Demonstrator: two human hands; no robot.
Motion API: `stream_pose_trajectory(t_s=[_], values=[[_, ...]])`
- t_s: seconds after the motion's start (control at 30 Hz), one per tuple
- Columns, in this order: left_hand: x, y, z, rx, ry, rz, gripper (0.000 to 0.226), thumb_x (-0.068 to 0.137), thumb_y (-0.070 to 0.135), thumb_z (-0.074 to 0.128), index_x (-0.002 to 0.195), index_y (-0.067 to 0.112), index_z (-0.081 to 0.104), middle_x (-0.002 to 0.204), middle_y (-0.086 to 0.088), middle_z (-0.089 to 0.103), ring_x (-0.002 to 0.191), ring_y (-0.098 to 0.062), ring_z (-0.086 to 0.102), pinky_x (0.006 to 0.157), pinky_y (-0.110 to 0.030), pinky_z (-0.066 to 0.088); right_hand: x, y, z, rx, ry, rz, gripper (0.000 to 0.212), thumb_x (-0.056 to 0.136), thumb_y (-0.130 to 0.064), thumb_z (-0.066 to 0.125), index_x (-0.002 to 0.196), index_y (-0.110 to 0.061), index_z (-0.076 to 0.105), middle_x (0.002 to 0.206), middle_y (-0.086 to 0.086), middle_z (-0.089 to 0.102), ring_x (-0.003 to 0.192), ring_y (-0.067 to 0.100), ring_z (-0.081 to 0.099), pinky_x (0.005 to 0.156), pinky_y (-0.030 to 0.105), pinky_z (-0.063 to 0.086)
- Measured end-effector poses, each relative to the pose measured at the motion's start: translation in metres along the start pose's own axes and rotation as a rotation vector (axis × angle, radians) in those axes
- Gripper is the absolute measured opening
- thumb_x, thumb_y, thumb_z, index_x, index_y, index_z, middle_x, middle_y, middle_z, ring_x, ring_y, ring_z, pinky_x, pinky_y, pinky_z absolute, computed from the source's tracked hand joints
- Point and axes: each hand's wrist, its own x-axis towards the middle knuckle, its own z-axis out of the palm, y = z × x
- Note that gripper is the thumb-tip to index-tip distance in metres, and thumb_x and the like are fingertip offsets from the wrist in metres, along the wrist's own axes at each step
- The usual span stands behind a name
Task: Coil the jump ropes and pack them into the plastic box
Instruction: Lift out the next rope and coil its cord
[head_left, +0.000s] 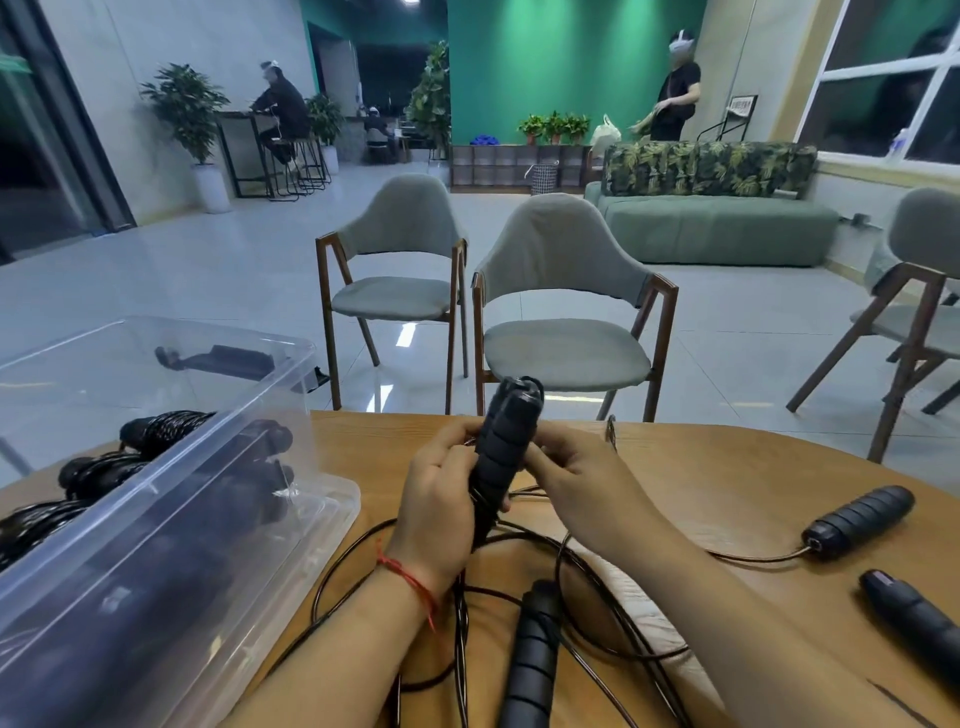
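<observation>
Here the black ribbed foam jump-rope handle (501, 447) stands nearly upright at frame centre, left hand (441, 499) clamped round its lower half, right hand (576, 478) pinching its middle, with the clear plastic box (156, 519) at left, nearer the left hand.

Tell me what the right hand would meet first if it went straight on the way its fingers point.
The black jump rope handle held in the left hand. The right hand points leftward at it, and its fingers seem to touch it; whether they grip it is unclear.
</observation>
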Motion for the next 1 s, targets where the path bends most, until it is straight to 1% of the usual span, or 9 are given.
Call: stream_pose_trajectory(t_s=[0.07,0.17,0.23,0.3,0.43,0.6,0.8,0.9,1.0], values=[[0.001,-0.003,0.0,-0.032,0.005,-0.046,0.035,0.104,0.029,0.039,0.114,0.014,0.069,0.074,-0.014,0.067,0.061,-0.023,0.061,0.053,-0.031,0.05,-0.001,0.005,0.002,-0.169,-0.003,-0.035,0.03,0.108,-0.056,0.05,0.116,-0.04,0.075,0.106,-0.019,0.077,0.104,0.003,0.069,0.094,0.043,0.059],[0.007,-0.002,-0.003,-0.131,0.025,-0.139,0.038,0.111,0.03,0.035,0.115,0.013,0.069,0.073,-0.021,0.063,0.06,-0.029,0.057,0.049,-0.033,0.044,-0.007,0.009,0.007,-0.387,-0.069,-0.063,0.03,0.111,-0.056,0.042,0.103,-0.039,0.066,0.092,-0.013,0.073,0.087,0.004,0.066,0.081,0.038,0.058],[0.011,-0.002,-0.009,-0.123,0.029,-0.169,0.038,0.111,0.026,0.034,0.112,0.013,0.07,0.072,-0.023,0.062,0.061,-0.032,0.056,0.05,-0.032,0.044,-0.012,0.01,0.009,-0.458,-0.098,-0.087,0.03,0.111,-0.056,0.04,0.099,-0.038,0.06,0.082,-0.01,0.066,0.077,0.005,0.061,0.066,0.032,0.049],[0.014,-0.004,-0.014,-0.107,0.068,-0.185,0.038,0.11,0.02,0.034,0.109,0.013,0.071,0.07,-0.024,0.061,0.062,-0.033,0.057,0.051,-0.033,0.045,-0.013,0.008,0.009,-0.521,-0.101,-0.112,0.026,0.11,-0.057,0.042,0.105,-0.039,0.06,0.08,-0.013,0.062,0.074,0.003,0.057,0.06,0.025,0.038],[0.019,-0.011,-0.019,-0.154,0.174,-0.228,0.039,0.107,0.012,0.036,0.102,0.014,0.075,0.078,-0.026,0.066,0.066,-0.038,0.057,0.049,-0.033,0.043,-0.01,0.0,0.003,-0.644,-0.117,-0.139,0.025,0.109,-0.056,0.046,0.114,-0.039,0.063,0.081,-0.016,0.057,0.079,0.006,0.054,0.059,0.023,0.031],[0.023,-0.015,-0.024,-0.244,0.214,-0.297,0.039,0.103,0.006,0.037,0.116,0.01,0.073,0.096,-0.023,0.066,0.061,-0.029,0.063,0.047,-0.031,0.042,-0.01,-0.008,-0.012,-0.762,-0.237,-0.102,0.043,0.111,-0.06,0.036,0.103,-0.033,0.069,0.079,-0.009,0.063,0.077,0.007,0.057,0.062,0.029,0.04],[0.026,-0.021,-0.033,-0.203,0.428,-0.321,0.035,0.107,0.031,0.041,0.119,0.01,0.066,0.09,-0.02,0.065,0.061,-0.024,0.063,0.045,-0.031,0.044,-0.011,-0.021,-0.039,-0.882,-0.327,-0.059,0.037,0.109,-0.056,0.045,0.096,-0.031,0.069,0.082,-0.008,0.067,0.079,0.009,0.061,0.071,0.034,0.052],[0.03,-0.021,-0.043,-0.046,0.536,-0.286,0.037,0.105,0.038,0.038,0.108,0.014,0.065,0.09,-0.023,0.068,0.067,-0.031,0.066,0.047,-0.033,0.046,-0.017,-0.037,-0.048,-0.884,-0.334,-0.11,0.041,0.109,-0.057,0.045,0.088,-0.029,0.068,0.076,-0.006,0.065,0.074,0.009,0.06,0.062,0.029,0.043],[0.025,-0.014,-0.037,0.22,0.474,-0.194,0.029,0.106,0.034,0.037,0.103,0.023,0.063,0.095,-0.016,0.069,0.083,-0.036,0.068,0.06,-0.047,0.055,-0.023,-0.054,-0.045,-0.898,-0.309,-0.263,0.041,0.11,-0.055,0.041,0.078,-0.034,0.052,0.071,-0.006,0.058,0.067,0.008,0.053,0.059,0.026,0.033]])
